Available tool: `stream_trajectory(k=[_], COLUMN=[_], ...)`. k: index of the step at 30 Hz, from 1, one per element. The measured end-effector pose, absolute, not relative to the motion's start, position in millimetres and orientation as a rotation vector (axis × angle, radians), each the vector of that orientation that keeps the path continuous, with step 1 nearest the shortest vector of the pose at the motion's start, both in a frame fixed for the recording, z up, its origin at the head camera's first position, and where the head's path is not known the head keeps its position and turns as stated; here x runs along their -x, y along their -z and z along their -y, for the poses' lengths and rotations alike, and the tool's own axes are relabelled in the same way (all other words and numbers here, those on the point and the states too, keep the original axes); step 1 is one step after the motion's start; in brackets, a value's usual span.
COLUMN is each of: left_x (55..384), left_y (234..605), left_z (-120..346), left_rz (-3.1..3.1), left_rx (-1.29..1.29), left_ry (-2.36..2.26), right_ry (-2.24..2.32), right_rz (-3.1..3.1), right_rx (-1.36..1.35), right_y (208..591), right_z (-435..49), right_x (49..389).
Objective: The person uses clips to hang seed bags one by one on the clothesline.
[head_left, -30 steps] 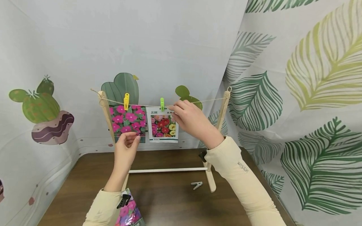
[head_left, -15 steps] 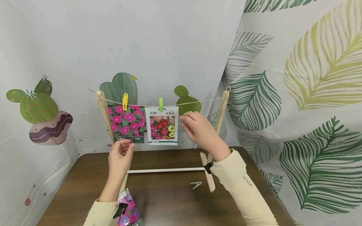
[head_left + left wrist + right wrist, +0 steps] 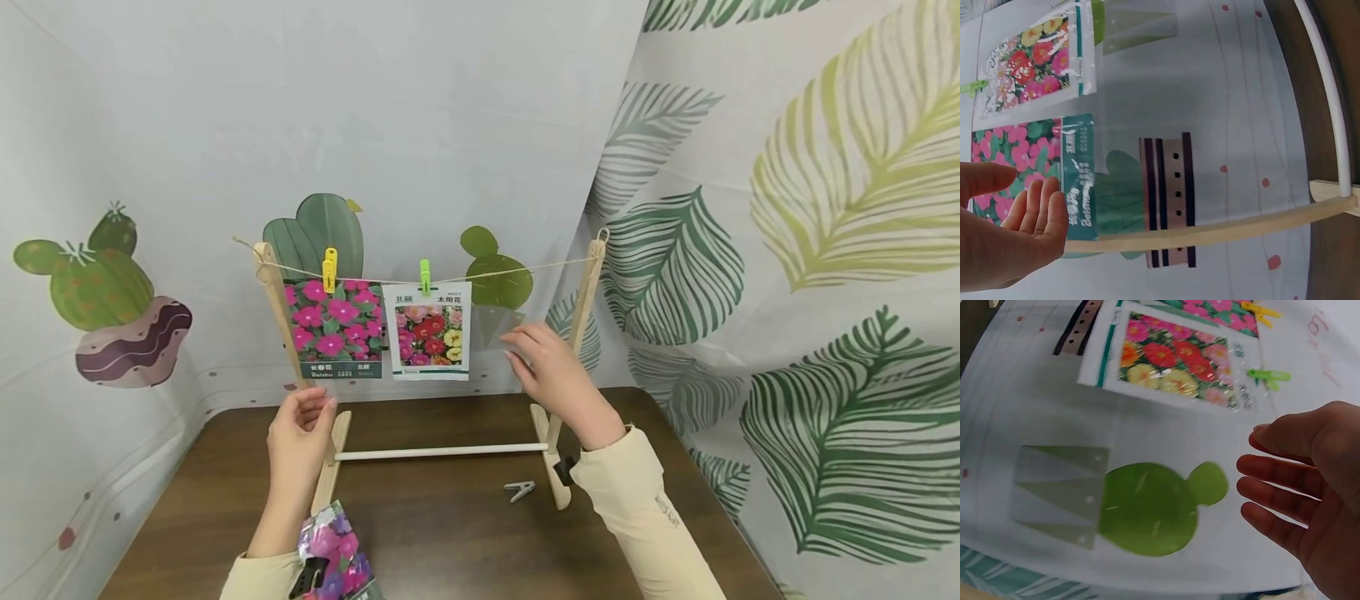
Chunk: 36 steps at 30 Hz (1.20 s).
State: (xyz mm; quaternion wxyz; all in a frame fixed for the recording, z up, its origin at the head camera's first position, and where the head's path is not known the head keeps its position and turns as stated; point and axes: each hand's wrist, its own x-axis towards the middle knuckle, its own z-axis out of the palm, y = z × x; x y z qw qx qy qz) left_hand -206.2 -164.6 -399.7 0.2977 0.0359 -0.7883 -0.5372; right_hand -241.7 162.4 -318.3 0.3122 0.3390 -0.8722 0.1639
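Note:
Two flower seed packets hang from a thin string [image 3: 558, 266] tied between two wooden posts. A yellow clothespin [image 3: 329, 271] clips the pink-flower packet [image 3: 337, 321], and a green clothespin [image 3: 425, 277] clips the white-bordered packet [image 3: 429, 333] beside it. My left hand [image 3: 300, 429], fingers loosely bent and holding nothing, is just below the pink packet by the left post. To the right of the white packet, my right hand [image 3: 555, 371] hovers with relaxed fingers and nothing in them. The right wrist view shows this right hand [image 3: 1316, 481] apart from the packet.
A grey clothespin [image 3: 520, 490] lies on the brown table [image 3: 450, 542] near the rack's right foot. Another seed packet [image 3: 341, 554] with pink and purple flowers lies at the front left, partly behind the left wrist. A white rod [image 3: 442, 452] joins the rack's feet low down.
My right hand has left the top of the white packet and moved right and down. My left hand has dropped down and left, away from the pink packet.

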Motion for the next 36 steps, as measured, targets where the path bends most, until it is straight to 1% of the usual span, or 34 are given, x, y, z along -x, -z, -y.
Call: stream_trajectory(k=[6,14,23,28,36], left_x=[203,195,189,187,193], left_y=[412,430,442,450,468], left_z=[172,197,215,223,236], left_rz=[2.156,2.31,2.461,2.605,2.839], left_rx=[-0.142,-0.224,-0.298,-0.259,-0.245], left_ry=[1.398,1.318,1.238,1.178,1.146], right_ry=[-0.469,-0.567,-0.646,-0.723,-0.801], right_rz=[2.388,2.494,2.591,2.667,2.765], right_rx=[-0.81,-0.734,-0.664,-0.617,-0.624], right_y=[346,380,415,439,473], right_z=[-175,-188,-199,-199,-200], right_x=[243,248,253,255,258])
